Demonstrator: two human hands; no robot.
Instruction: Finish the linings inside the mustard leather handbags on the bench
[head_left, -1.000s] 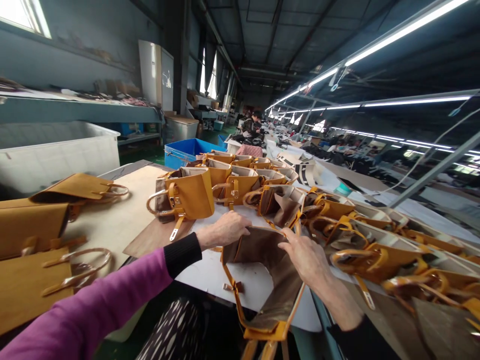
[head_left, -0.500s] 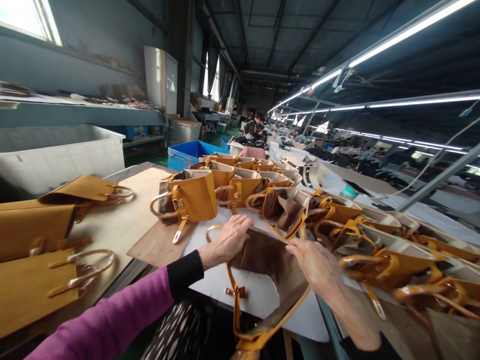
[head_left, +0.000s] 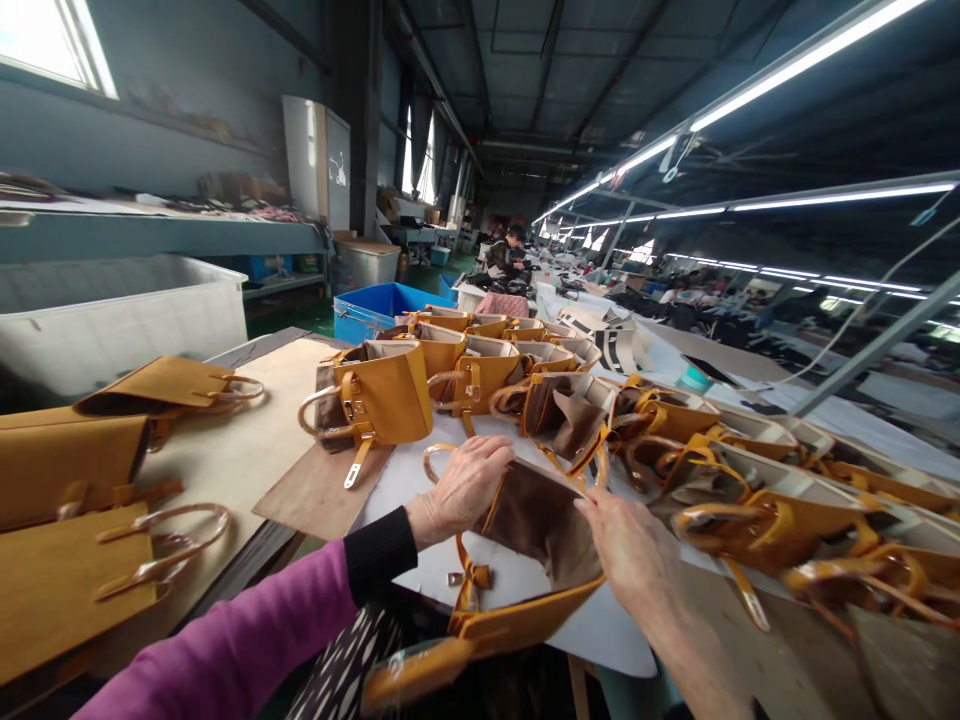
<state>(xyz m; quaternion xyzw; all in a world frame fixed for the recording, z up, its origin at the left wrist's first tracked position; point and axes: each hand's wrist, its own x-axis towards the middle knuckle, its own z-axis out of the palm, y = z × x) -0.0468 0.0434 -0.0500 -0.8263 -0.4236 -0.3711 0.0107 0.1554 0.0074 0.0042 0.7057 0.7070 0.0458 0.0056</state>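
Note:
An opened mustard-yellow handbag (head_left: pixel 536 515) with brown lining hangs in front of me at the table's near edge. My left hand (head_left: pixel 471 482) is closed over the left end of its far rim. At that rim's right end, my right hand (head_left: pixel 626 535) pinches the edge between thumb and fingers. Toward me, the bag's near wall tilts outward, and a plastic-wrapped handle (head_left: pixel 416 672) droops at the bottom. A strap with a metal fitting (head_left: pixel 470 577) dangles on the left side of the bag.
Rows of similar yellow handbags (head_left: pixel 386 390) stand across the table beyond and to my right. Flat bag pieces with handles (head_left: pixel 75 560) lie on the left board. A blue bin (head_left: pixel 375 312) and a white tub (head_left: pixel 120 320) stand behind. A person (head_left: pixel 506 252) sits far back.
The bag's near wall and wrapped handle have swung into view, with the wall now lying wider and lower. Both hands keep their hold on the far rim, shifting only slightly.

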